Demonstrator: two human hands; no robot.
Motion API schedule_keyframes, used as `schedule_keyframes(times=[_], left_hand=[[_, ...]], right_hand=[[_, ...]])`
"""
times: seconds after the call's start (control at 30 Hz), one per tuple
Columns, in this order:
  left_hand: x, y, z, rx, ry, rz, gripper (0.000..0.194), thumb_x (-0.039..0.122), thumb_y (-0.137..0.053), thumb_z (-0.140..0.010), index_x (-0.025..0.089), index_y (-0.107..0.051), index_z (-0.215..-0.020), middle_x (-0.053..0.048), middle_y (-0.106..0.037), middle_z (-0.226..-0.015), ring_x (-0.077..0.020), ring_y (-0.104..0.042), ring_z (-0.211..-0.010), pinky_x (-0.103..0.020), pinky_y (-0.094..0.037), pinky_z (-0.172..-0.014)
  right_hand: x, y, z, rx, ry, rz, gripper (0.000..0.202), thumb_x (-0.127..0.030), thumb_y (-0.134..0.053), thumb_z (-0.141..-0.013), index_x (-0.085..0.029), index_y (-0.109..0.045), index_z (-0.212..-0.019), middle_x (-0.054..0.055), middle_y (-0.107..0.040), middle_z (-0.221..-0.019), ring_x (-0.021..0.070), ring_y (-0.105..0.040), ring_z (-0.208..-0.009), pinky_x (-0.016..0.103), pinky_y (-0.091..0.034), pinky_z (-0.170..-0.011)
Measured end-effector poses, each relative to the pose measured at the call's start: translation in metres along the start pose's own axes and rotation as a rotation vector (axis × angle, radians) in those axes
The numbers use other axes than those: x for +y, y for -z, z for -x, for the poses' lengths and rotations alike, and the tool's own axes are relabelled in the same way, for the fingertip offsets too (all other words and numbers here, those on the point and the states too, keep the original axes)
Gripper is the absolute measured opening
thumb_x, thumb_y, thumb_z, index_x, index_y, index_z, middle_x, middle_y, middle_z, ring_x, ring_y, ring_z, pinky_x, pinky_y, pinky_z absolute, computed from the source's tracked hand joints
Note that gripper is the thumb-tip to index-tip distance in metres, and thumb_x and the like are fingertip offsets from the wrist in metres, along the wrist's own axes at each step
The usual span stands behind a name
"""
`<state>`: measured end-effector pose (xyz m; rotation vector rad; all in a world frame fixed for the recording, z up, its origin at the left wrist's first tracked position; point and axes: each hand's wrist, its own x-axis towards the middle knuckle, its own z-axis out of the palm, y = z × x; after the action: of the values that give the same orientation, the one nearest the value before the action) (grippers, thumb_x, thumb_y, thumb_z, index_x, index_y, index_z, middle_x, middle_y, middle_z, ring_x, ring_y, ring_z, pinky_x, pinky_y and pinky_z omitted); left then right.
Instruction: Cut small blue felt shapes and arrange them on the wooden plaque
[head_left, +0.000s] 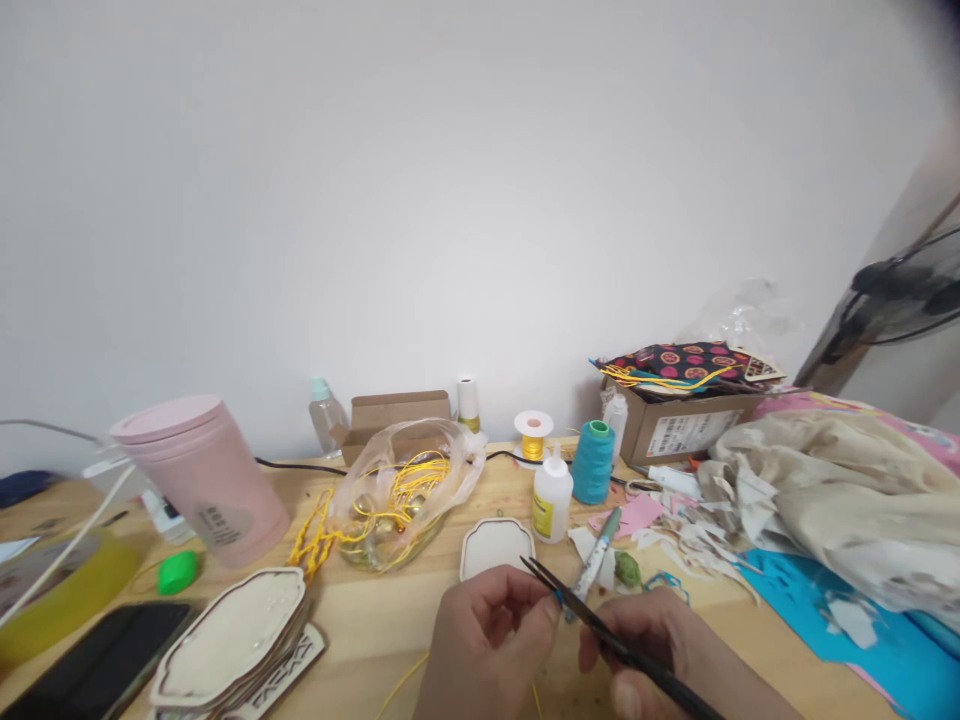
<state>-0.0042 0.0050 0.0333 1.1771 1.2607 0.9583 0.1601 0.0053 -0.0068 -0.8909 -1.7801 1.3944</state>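
Black tweezers [583, 610], likely light, stiff and best held mid-length, slant from the right hand's [675, 625] curled fingers, tips slightly parted beside the left hand [487, 625], whose thumb and finger pinch a tiny blue piece [559, 596], probably soft. Bare tabletop [375, 610] gives room leftward; beyond, a pale plaque's [497, 545] scalloped edge and a glue bottle [553, 505] crowd the way toward the wall [480, 200].

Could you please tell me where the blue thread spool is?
In the head view, the blue thread spool stands on the table right of centre, beyond the right hand and just right of the yellow-labelled bottle.
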Motion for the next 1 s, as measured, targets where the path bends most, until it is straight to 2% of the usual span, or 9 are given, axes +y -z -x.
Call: schedule_keyframes(times=[0.23, 0.37, 0.47, 0.53, 0.6, 0.67, 0.73, 0.87, 1.0], left_hand=[[-0.001, 0.001, -0.001, -0.005, -0.006, -0.023, 0.013, 0.026, -0.057, -0.062, 0.013, -0.058, -0.057, 0.002, -0.054, -0.051, -0.014, -0.047, -0.054, -0.022, -0.034, -0.05], [-0.002, 0.002, -0.001, 0.042, -0.042, -0.074, 0.012, 0.024, -0.056, -0.062, 0.015, -0.058, -0.055, 0.003, -0.051, -0.049, -0.0126, -0.045, -0.051, -0.022, -0.033, -0.048], [0.0, 0.008, -0.003, 0.055, -0.096, -0.07, 0.011, 0.023, -0.057, -0.063, 0.015, -0.059, -0.055, 0.003, -0.053, -0.051, -0.0126, -0.047, -0.053, -0.021, -0.035, -0.051], [0.003, 0.014, -0.006, 0.067, -0.141, -0.076, 0.011, 0.022, -0.058, -0.062, 0.015, -0.059, -0.054, 0.002, -0.055, -0.051, -0.0128, -0.049, -0.054, -0.021, -0.037, -0.052], [0.005, 0.024, -0.009, 0.088, -0.175, -0.101, 0.011, 0.023, -0.06, -0.062, 0.015, -0.06, -0.056, 0.002, -0.058, -0.053, -0.0134, -0.05, -0.055, -0.021, -0.039, -0.053], [0.006, 0.035, -0.013, 0.17, -0.202, -0.145, 0.012, 0.026, -0.06, -0.063, 0.015, -0.062, -0.06, 0.001, -0.06, -0.055, -0.0137, -0.052, -0.056, -0.021, -0.039, -0.053], [0.004, 0.046, -0.018, 0.22, -0.206, -0.208, 0.015, 0.029, -0.059, -0.064, 0.015, -0.062, -0.059, 0.001, -0.061, -0.054, -0.0137, -0.052, -0.054, -0.021, -0.039, -0.052], [-0.009, 0.061, -0.029, 0.22, -0.213, -0.31, 0.018, 0.031, -0.058, -0.063, 0.014, -0.063, -0.058, 0.001, -0.059, -0.051, -0.0137, -0.051, -0.051, -0.022, -0.037, -0.05], [-0.03, 0.062, -0.04, 0.172, -0.205, -0.459, 0.018, 0.028, -0.055, -0.064, 0.013, -0.062, -0.058, 0.003, -0.054, -0.046, -0.0124, -0.045, -0.044, -0.021, -0.031, -0.044]], right_hand=[[0.013, 0.003, 0.001, -0.02, -0.026, 0.028, 0.045, -0.059, -0.054, -0.065, -0.014, -0.056, -0.066, -0.006, -0.034, -0.05, 0.0069, -0.026, -0.043, 0.017, -0.019, -0.036], [0.004, 0.005, -0.004, 0.044, -0.037, 0.055, 0.047, -0.061, -0.052, -0.065, -0.013, -0.054, -0.065, -0.006, -0.032, -0.049, 0.0073, -0.025, -0.043, 0.019, -0.019, -0.037], [-0.007, 0.007, -0.007, 0.122, -0.086, 0.098, 0.047, -0.059, -0.051, -0.065, -0.013, -0.054, -0.07, -0.006, -0.031, -0.051, 0.009, -0.027, -0.045, 0.02, -0.02, -0.04], [-0.011, 0.009, -0.007, 0.142, -0.112, 0.238, 0.04, -0.052, -0.054, -0.067, -0.013, -0.056, -0.074, -0.006, -0.032, -0.052, 0.0101, -0.028, -0.047, 0.021, -0.021, -0.041], [-0.014, 0.011, -0.006, 0.148, -0.117, 0.488, 0.03, -0.044, -0.058, -0.067, -0.015, -0.059, -0.073, -0.005, -0.036, -0.052, 0.0111, -0.03, -0.047, 0.022, -0.022, -0.043], [-0.016, 0.015, -0.004, 0.145, -0.102, 0.739, 0.02, -0.037, -0.064, -0.063, -0.018, -0.06, -0.067, -0.004, -0.044, -0.053, 0.0129, -0.036, -0.05, 0.023, -0.025, -0.046], [-0.02, 0.02, -0.002, 0.121, -0.082, 0.883, 0.015, -0.031, -0.068, -0.059, -0.02, -0.06, -0.063, -0.003, -0.052, -0.056, 0.0145, -0.042, -0.053, 0.023, -0.028, -0.049], [-0.029, 0.028, 0.0, 0.028, -0.045, 0.936, 0.017, -0.024, -0.07, -0.057, -0.023, -0.063, -0.073, -0.001, -0.063, -0.07, 0.0177, -0.053, -0.063, 0.023, -0.032, -0.054], [-0.032, 0.027, 0.001, -0.071, -0.042, 0.962, 0.011, -0.022, -0.067, -0.059, -0.022, -0.063, -0.068, -0.002, -0.063, -0.066, 0.0155, -0.052, -0.057, 0.022, -0.03, -0.048]])
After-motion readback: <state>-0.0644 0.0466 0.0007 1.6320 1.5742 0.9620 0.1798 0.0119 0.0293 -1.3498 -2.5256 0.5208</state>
